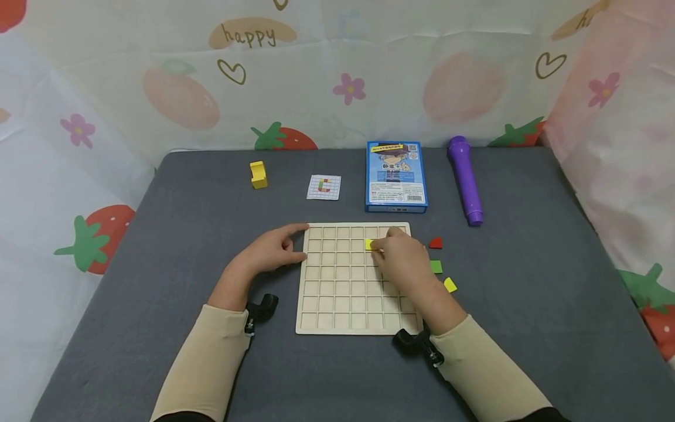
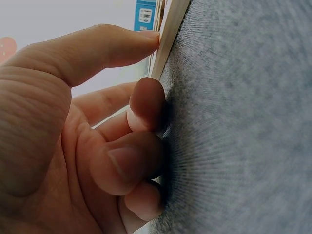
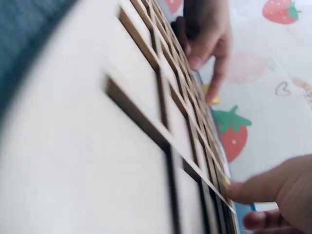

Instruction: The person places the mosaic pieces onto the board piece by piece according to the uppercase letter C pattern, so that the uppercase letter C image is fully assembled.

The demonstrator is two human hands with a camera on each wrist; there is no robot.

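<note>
On the grey table (image 1: 174, 246), seen from the head camera, a pale wooden grid board (image 1: 337, 293) lies near the person, its square cells open. The left hand (image 1: 271, 251) rests at the board's left edge, index finger stretched along the far left corner and thumb against the side, the other fingers loosely bent on the cloth; it holds nothing. The right hand (image 1: 403, 258) lies over the board's far right part, fingertips pinching a yellow tile (image 1: 370, 244) that sits in a cell of the second row from the far edge. Just right of the board lie a red piece (image 1: 435, 242), a green piece (image 1: 436, 266) and a second yellow piece (image 1: 450, 285), apart from each other. Farther off stand a blue box (image 1: 396, 176), a small pattern card (image 1: 324, 187), a yellow block (image 1: 258, 174) to the left, and a purple tube (image 1: 464, 179) to the right. Strawberry-print cloth closes in the far and side walls.

From the left wrist, the left hand (image 2: 73, 131) shows its index fingertip touching the board's thin edge (image 2: 168, 36), while the remaining fingers curl lightly against the grey cloth (image 2: 243, 136), gripping nothing.

From the right wrist, the board (image 3: 97, 161) fills the view, blurred and very close. A fingertip of the right hand (image 3: 278, 190) presses at a far cell; the tile itself can barely be made out there. The left hand (image 3: 207, 36) appears across the board, finger pointing down at its edge.
</note>
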